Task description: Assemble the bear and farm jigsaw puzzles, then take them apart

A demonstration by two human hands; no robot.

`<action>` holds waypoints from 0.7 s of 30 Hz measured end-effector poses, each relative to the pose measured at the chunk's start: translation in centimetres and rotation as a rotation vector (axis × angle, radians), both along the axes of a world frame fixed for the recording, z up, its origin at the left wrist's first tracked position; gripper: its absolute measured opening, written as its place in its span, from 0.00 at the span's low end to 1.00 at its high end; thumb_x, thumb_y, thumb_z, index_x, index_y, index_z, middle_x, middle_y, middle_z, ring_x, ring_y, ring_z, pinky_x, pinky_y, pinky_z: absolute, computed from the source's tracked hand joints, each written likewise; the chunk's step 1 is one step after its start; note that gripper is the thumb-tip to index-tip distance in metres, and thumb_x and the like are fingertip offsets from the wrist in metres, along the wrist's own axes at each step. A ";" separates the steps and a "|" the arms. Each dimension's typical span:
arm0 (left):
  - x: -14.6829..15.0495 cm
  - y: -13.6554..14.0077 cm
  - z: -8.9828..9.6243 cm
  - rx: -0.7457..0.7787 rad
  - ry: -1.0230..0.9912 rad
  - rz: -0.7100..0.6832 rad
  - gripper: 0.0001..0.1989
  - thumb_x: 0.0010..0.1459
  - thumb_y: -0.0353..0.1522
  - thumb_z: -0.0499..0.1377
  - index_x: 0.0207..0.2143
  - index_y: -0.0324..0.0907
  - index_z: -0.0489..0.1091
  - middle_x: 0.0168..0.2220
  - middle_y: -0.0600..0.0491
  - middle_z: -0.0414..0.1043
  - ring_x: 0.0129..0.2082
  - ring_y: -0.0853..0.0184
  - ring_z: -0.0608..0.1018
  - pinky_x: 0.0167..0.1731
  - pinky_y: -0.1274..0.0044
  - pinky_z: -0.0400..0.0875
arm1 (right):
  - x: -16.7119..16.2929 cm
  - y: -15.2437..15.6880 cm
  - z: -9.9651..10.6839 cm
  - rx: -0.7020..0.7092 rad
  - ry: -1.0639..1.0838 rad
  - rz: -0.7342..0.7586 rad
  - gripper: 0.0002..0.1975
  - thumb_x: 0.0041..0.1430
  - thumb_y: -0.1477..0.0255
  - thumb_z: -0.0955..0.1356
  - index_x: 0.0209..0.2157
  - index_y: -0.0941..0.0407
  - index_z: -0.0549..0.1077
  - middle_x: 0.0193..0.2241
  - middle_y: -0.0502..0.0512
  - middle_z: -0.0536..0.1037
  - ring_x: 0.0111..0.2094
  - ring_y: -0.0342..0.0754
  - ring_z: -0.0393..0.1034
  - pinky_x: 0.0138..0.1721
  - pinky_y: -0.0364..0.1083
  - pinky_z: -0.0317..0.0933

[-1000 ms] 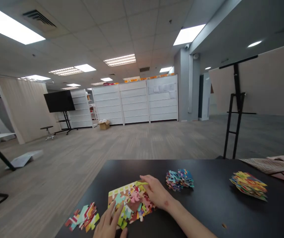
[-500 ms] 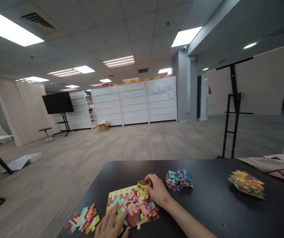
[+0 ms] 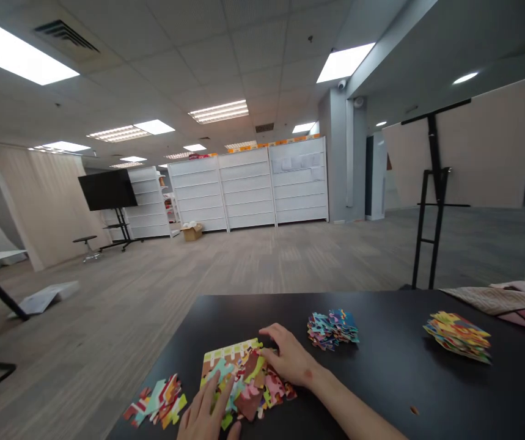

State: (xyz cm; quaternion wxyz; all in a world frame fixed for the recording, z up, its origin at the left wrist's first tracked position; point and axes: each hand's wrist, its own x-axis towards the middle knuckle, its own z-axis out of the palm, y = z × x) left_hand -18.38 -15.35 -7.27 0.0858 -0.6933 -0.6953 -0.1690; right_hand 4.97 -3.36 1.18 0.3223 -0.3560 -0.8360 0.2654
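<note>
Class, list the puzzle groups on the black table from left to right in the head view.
Small loose pile → puzzle under both hands → blue-toned pile → yellow-toned stack.

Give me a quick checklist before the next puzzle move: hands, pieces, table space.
1. Left hand flat on the puzzle board, steadying it: ok.
2. Right hand at the board's far right corner, fingers down on the pieces: ok.
3. Piece actually pinched in the right hand: cannot tell.
4. Loose pieces lie left of the board, on the table: ok.
5. Blue pile sits apart from the right hand: ok.
6. Yellow pile lies far right: ok.
</note>
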 end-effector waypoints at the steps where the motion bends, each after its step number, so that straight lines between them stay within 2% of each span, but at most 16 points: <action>1: -0.1 0.2 0.0 -0.013 -0.033 -0.030 0.30 0.55 0.34 0.60 0.62 0.53 0.66 0.64 0.48 0.64 0.60 0.49 0.71 0.52 0.61 0.71 | 0.1 -0.3 0.3 0.003 -0.054 0.039 0.23 0.59 0.66 0.67 0.56 0.56 0.72 0.54 0.63 0.72 0.56 0.55 0.67 0.59 0.52 0.58; 3: -0.2 0.7 0.4 -0.018 -0.123 -0.111 0.30 0.56 0.35 0.60 0.63 0.49 0.66 0.65 0.45 0.62 0.61 0.48 0.69 0.56 0.60 0.68 | 0.0 -0.9 0.5 0.002 -0.180 0.123 0.32 0.57 0.58 0.69 0.62 0.51 0.67 0.63 0.63 0.64 0.62 0.60 0.60 0.62 0.57 0.52; 5: -0.2 1.2 1.5 -0.018 -0.228 -0.211 0.32 0.55 0.35 0.61 0.64 0.47 0.64 0.67 0.44 0.59 0.64 0.49 0.65 0.60 0.60 0.64 | -0.4 -1.3 0.4 0.025 -0.315 0.193 0.42 0.49 0.51 0.72 0.65 0.45 0.61 0.68 0.60 0.56 0.66 0.66 0.51 0.64 0.62 0.46; 7: -0.3 2.0 3.2 -0.023 -0.337 -0.264 0.33 0.55 0.35 0.61 0.64 0.46 0.63 0.67 0.45 0.58 0.66 0.51 0.62 0.63 0.61 0.60 | -0.9 -1.5 -0.1 0.059 -0.400 0.213 0.48 0.44 0.46 0.73 0.66 0.43 0.60 0.68 0.58 0.57 0.67 0.68 0.48 0.65 0.64 0.41; 9: -0.7 3.2 5.0 -0.034 -0.401 -0.221 0.30 0.59 0.35 0.56 0.64 0.44 0.63 0.66 0.46 0.60 0.66 0.54 0.62 0.64 0.63 0.58 | -1.4 -1.6 -0.6 0.097 -0.424 0.202 0.47 0.43 0.45 0.72 0.64 0.43 0.62 0.66 0.56 0.62 0.66 0.68 0.49 0.65 0.63 0.40; 11: -1.3 4.9 6.4 -0.069 -0.358 -0.124 0.26 0.63 0.36 0.51 0.63 0.41 0.64 0.64 0.45 0.62 0.65 0.57 0.62 0.65 0.65 0.55 | -1.6 -1.7 -0.8 0.131 -0.417 0.183 0.43 0.44 0.45 0.72 0.62 0.43 0.65 0.63 0.55 0.65 0.65 0.66 0.52 0.64 0.61 0.42; 13: -1.6 6.6 7.1 -0.102 -0.341 -0.082 0.27 0.63 0.35 0.51 0.63 0.38 0.63 0.63 0.43 0.65 0.64 0.57 0.64 0.64 0.67 0.56 | -1.7 -1.7 -0.8 0.153 -0.410 0.174 0.39 0.45 0.47 0.72 0.59 0.43 0.67 0.62 0.53 0.67 0.64 0.64 0.53 0.64 0.60 0.43; 17: -1.0 9.4 6.8 -0.176 -0.316 -0.064 0.24 0.62 0.32 0.51 0.60 0.40 0.67 0.55 0.44 0.74 0.55 0.56 0.73 0.57 0.68 0.63 | -1.6 -1.9 -0.7 0.165 -0.389 0.163 0.36 0.47 0.48 0.72 0.57 0.43 0.68 0.60 0.52 0.69 0.62 0.63 0.55 0.62 0.59 0.46; 21: 0.1 11.1 6.3 -0.246 -0.290 -0.034 0.15 0.65 0.36 0.51 0.46 0.45 0.76 0.46 0.46 0.77 0.51 0.54 0.74 0.51 0.68 0.65 | -1.6 -1.9 -1.0 0.187 -0.338 0.146 0.35 0.45 0.49 0.73 0.56 0.42 0.69 0.57 0.52 0.71 0.61 0.63 0.56 0.61 0.59 0.47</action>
